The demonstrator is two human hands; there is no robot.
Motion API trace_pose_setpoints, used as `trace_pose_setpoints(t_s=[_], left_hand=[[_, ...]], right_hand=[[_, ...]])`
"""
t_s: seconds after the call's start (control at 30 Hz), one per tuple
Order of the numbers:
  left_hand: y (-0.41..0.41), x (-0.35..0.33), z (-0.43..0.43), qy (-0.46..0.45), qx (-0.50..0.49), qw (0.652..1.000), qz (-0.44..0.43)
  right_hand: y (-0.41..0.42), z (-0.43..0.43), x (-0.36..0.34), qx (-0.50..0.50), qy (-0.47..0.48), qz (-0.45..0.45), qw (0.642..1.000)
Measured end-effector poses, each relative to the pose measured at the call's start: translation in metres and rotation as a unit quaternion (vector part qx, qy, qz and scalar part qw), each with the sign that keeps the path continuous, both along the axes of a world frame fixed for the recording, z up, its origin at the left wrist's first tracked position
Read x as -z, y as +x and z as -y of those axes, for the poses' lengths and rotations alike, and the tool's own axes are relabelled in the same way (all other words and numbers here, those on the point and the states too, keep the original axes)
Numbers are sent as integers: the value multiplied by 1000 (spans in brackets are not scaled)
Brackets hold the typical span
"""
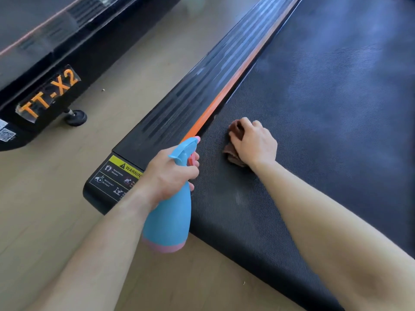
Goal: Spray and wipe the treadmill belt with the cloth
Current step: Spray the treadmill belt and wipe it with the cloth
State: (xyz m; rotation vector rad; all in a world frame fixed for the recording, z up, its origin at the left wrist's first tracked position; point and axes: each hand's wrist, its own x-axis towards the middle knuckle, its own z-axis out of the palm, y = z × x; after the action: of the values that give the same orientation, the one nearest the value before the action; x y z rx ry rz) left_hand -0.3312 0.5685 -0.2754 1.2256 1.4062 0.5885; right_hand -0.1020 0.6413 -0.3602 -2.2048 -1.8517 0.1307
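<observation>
Left hand [168, 173] grips bottle [170, 217]; right hand [254, 143] clutches cloth [232, 155].

Bare left hand [170, 173] (right hand [253, 142] likewise)

Cloth [231, 154] is largely covered by the right hand [252, 142], belt [314, 108] is cut off at the top and right edges, and warning label [114, 176] is partly hidden by the left hand [168, 173], small print illegible.
</observation>
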Motion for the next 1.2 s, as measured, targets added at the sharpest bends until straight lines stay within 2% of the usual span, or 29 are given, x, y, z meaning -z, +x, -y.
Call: trace_pose_setpoints(t_s=[0.07,0.17,0.23,0.33,0.43,0.5,0.57,0.67,0.73,0.8,0.9,1.0,1.07,1.13,1.2], left_hand=[[2,0,-1,-3,-2,1000,5],[12,-1,-3,-8,-1,1000,14],[20,-2,-2,-9,1,1000,19],[27,0,0,-17,10,1000,24],[23,2,4,-14,14,1000,14],[18,1,6,-11,8,1000,11],[14,1,6,-7,3,1000,-2],[14,1,7,-6,13,1000,-25],[17,1,9,-11,24,999,-30],[17,2,11,-11,34,999,-39],[12,-1,17,-5,46,997,-55],[0,-1,23,-5,39,998,-55],[-9,-2,25,-7,41,998,-53],[-18,-2,27,-14,36,998,-52],[-22,-2,30,-16,36,998,-52]], right_hand=[[-11,30,1,-17,30,8,999],[-11,100,0,-142,39,22,989],[14,102,-1,-186,29,54,981],[57,40,0,-74,10,65,995],[80,-6,-2,50,-3,8,999],[66,11,1,51,20,15,998],[41,54,2,-19,53,32,998],[18,116,5,-151,50,40,987],[23,112,5,-177,51,48,982],[25,82,5,-143,55,57,987],[25,24,0,-22,29,20,999],[11,30,3,1,44,18,999],[-4,71,3,-64,76,31,995],[-20,112,4,-154,70,23,985],[-20,119,5,-189,60,25,980]])
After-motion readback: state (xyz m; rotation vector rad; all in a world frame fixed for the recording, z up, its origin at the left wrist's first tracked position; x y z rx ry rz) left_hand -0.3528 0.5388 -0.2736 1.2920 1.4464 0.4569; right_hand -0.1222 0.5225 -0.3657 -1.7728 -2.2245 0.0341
